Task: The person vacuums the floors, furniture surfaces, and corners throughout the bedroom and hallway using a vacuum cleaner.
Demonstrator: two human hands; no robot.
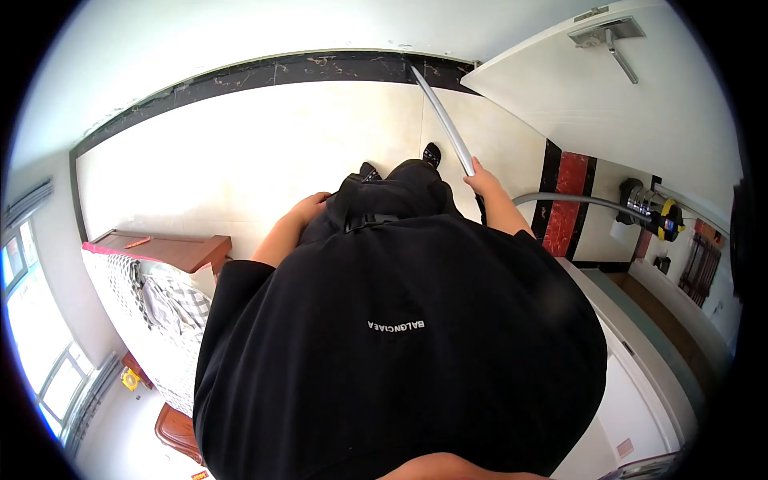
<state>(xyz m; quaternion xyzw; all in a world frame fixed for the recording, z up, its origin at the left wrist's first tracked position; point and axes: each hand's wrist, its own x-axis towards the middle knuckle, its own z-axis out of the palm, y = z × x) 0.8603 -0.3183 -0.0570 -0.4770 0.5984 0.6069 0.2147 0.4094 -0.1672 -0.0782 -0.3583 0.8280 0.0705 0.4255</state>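
Observation:
My right hand (485, 179) is wrapped round the silver tube of a vacuum cleaner wand (445, 120). The wand slants away from me, and its far end meets the black marbled skirting (320, 69) at the foot of the wall. From behind the hand a grey hose (572, 197) curves right to the vacuum cleaner body (660, 220), beyond the doorway. My left hand (309, 207) lies against my black trousers at the thigh, holding nothing that I can see; its fingertips are partly hidden.
A white door (608, 88) with a metal handle stands ajar at the upper right. A red and black threshold strip (569, 200) crosses the doorway. To the left is a wooden bed end (164, 248) with checked bedding (172, 298). Pale tiles (240, 152) cover the floor.

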